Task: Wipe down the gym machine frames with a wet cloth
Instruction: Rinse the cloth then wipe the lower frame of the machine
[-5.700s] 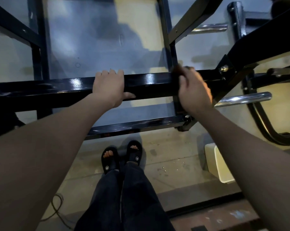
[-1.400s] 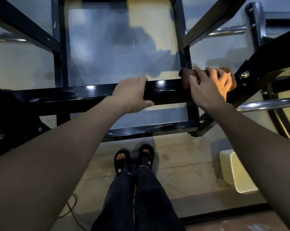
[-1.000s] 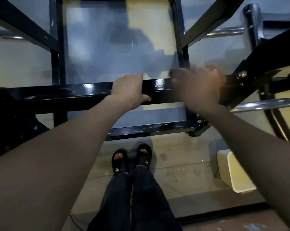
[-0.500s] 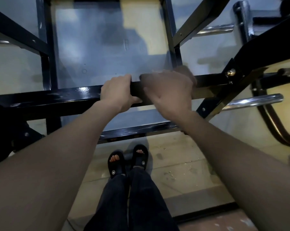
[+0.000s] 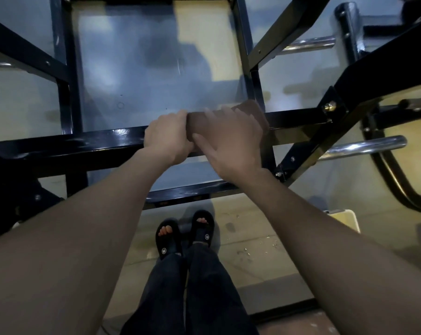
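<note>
Right hand (image 5: pixel 231 143) lies flat on a brown cloth (image 5: pixel 250 112), fingers spread & nearly straight, pressing the cloth onto the top of the black horizontal frame bar (image 5: pixel 103 143). Thumb points left toward the other hand. Cloth is draped over the bar, just right of centre, w/ its far corner against the black upright post (image 5: pixel 249 56) where post meets bar; most of the cloth sits under the palm, only the top & left edge show.

Left hand (image 5: pixel 167 139) grips the same bar just left of the cloth, fingers curled over the far edge, knuckles up, thumb side touching the right hand's thumb. It holds the bar only, not the cloth, as far as can be seen.

Bar is glossy, w/ light glints left of the left hand. A lower black crossbar (image 5: pixel 187 192) runs parallel beneath, nearer the feet. Right of the hands, a diagonal brace w/ a brass-coloured bolt (image 5: pixel 329 107), and a chrome peg (image 5: pixel 366 145) sticking out to the right. Below: person's dark trousers & black sandals (image 5: pixel 169 240) on the tan floor (image 5: pixel 253 274). Pale bin corner (image 5: pixel 344 220) at right, partly hidden by the right forearm.
</note>
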A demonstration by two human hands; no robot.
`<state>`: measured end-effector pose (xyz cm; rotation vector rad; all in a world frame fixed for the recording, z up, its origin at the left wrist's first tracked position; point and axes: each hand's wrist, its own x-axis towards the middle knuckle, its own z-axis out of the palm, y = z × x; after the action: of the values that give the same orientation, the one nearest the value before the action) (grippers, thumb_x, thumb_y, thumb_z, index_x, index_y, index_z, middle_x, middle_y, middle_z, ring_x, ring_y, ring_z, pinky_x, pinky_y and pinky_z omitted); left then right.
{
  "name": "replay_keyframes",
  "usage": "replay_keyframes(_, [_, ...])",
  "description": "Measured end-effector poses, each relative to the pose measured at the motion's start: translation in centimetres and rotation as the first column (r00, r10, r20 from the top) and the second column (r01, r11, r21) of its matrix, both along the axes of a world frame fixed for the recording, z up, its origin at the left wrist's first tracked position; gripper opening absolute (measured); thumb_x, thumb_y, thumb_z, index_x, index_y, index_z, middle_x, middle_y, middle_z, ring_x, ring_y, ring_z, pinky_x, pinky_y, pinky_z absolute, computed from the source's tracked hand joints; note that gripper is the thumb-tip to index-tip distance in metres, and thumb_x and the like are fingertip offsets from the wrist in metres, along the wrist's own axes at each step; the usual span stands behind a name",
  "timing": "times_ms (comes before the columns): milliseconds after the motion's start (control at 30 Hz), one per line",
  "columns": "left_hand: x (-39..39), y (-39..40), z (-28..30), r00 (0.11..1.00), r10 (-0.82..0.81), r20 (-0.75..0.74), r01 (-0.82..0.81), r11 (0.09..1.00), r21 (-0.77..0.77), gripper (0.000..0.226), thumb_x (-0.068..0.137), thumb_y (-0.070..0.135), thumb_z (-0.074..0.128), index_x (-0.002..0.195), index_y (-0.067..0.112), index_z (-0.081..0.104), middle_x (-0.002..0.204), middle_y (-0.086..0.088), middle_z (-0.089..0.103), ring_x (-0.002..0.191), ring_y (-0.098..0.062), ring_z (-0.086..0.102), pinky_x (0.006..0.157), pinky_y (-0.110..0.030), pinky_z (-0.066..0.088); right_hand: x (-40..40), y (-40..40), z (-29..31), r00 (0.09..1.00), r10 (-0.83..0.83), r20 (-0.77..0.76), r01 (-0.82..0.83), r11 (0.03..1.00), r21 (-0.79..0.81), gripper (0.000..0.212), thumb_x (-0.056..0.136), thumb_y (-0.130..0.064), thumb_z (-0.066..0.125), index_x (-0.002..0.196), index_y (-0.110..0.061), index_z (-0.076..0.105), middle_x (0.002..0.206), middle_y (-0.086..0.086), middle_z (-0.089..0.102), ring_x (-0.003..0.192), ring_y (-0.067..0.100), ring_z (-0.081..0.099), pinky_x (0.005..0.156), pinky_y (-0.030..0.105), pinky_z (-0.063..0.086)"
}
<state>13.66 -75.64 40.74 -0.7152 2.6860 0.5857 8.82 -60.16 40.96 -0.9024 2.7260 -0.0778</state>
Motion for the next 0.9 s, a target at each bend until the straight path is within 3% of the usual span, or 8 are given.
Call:
replay_keyframes(67, [0.0, 0.1, 0.3, 0.999, 0.019, 0.025, -0.020, 1.000, 0.024, 0.053, 0.080, 0.053, 0.080, 0.110, 0.020, 0.052, 0.106, -0.005, 0.065, 0.101, -0.036, 0.060, 0.071, -0.038, 0.042, -3.2, 3.3, 0.2, 0.999, 0.044, -0.012, -0.044, 0.999, -0.014, 0.067, 0.101, -0.073, 0.026, 0.159, -0.041, 0.030, 0.167, 0.002, 0.028, 0.154, 0.028, 0.019, 0.126, 0.050, 0.009])
replay_keyframes(200, [0.0, 0.0, 0.5, 1.000, 0.009, 0.028, -0.010, 1.000, 0.027, 0.061, 0.076, 0.060, 0.082, 0.110, 0.019, 0.052, 0.107, -0.007, 0.065, 0.102, -0.036, 0.059, 0.074, -0.039, 0.043, -9.3, 10.1, 0.9, 0.966, -0.256, -0.029, 0.257, 0.965, 0.046, 0.069, 0.103, -0.072, 0.019, 0.161, -0.036, 0.027, 0.172, 0.000, 0.019, 0.158, 0.026, 0.010, 0.129, 0.051, 0.003])
replay_keyframes(367, [0.0, 0.0, 0.4, 1.000, -0.005, 0.029, 0.004, 1.000, 0.028, 0.059, 0.077, 0.058, 0.081, 0.109, 0.018, 0.052, 0.106, -0.007, 0.065, 0.101, -0.035, 0.058, 0.071, -0.038, 0.038, -5.1, 5.4, -0.2, 0.889, -0.441, -0.122, 0.435, 0.897, -0.072, 0.067, 0.104, -0.063, 0.025, 0.159, -0.028, 0.038, 0.170, 0.006, 0.027, 0.157, 0.029, 0.014, 0.128, 0.051, 0.005])
replay_keyframes(433, [0.0, 0.0, 0.4, 1.000, -0.006, 0.015, 0.006, 1.000, 0.012, 0.054, 0.080, 0.054, 0.080, 0.107, 0.018, 0.051, 0.105, -0.008, 0.065, 0.101, -0.036, 0.058, 0.071, -0.038, 0.037, -1.5, 1.5, -0.4, 0.924, -0.375, -0.069, 0.366, 0.924, -0.114, 0.065, 0.104, -0.062, 0.027, 0.158, -0.029, 0.040, 0.169, 0.005, 0.029, 0.157, 0.029, 0.016, 0.128, 0.051, 0.007])
replay_keyframes(533, [0.1, -0.1, -0.1, 0.999, -0.022, -0.031, 0.022, 1.000, -0.017, 0.032, 0.090, 0.034, 0.066, 0.115, 0.018, 0.053, 0.112, -0.013, 0.066, 0.103, -0.039, 0.060, 0.074, -0.041, 0.041, 1.2, -1.4, -0.5, 0.996, -0.062, -0.068, 0.057, 0.996, -0.070, 0.065, 0.103, -0.064, 0.026, 0.156, -0.031, 0.045, 0.163, 0.006, 0.039, 0.153, 0.029, 0.026, 0.128, 0.047, 0.007])
replay_keyframes(633, [0.1, -0.2, 0.0, 1.000, -0.020, -0.023, 0.020, 1.000, -0.001, 0.045, 0.084, 0.045, 0.076, 0.112, 0.019, 0.053, 0.110, -0.011, 0.066, 0.104, -0.039, 0.060, 0.073, -0.040, 0.041, -1.7, 1.0, 0.0, 0.991, 0.109, -0.077, -0.112, 0.993, -0.029, 0.069, 0.102, -0.070, 0.026, 0.158, -0.033, 0.041, 0.163, 0.004, 0.041, 0.151, 0.028, 0.032, 0.126, 0.046, 0.015])
replay_keyframes(767, [-0.1, -0.2, 0.2, 1.000, -0.018, 0.019, 0.017, 1.000, 0.010, 0.060, 0.077, 0.060, 0.081, 0.108, 0.018, 0.051, 0.106, -0.008, 0.065, 0.100, -0.036, 0.058, 0.072, -0.039, 0.040, -9.3, 8.4, 1.6, 0.990, -0.139, 0.030, 0.135, 0.984, 0.118, 0.079, 0.097, -0.081, 0.013, 0.164, -0.040, 0.015, 0.174, 0.003, 0.008, 0.159, 0.032, 0.008, 0.127, 0.047, 0.007])
replay_keyframes(900, [0.0, -0.1, 0.3, 0.999, -0.028, 0.016, 0.028, 1.000, 0.013, 0.060, 0.078, 0.059, 0.081, 0.109, 0.017, 0.052, 0.106, -0.008, 0.065, 0.098, -0.035, 0.057, 0.071, -0.038, 0.039, -9.5, 9.4, 1.8, 0.969, -0.235, -0.079, 0.244, 0.959, 0.147, 0.081, 0.100, -0.076, 0.006, 0.166, -0.030, 0.017, 0.173, 0.012, 0.009, 0.160, 0.029, 0.006, 0.130, 0.044, 0.001])
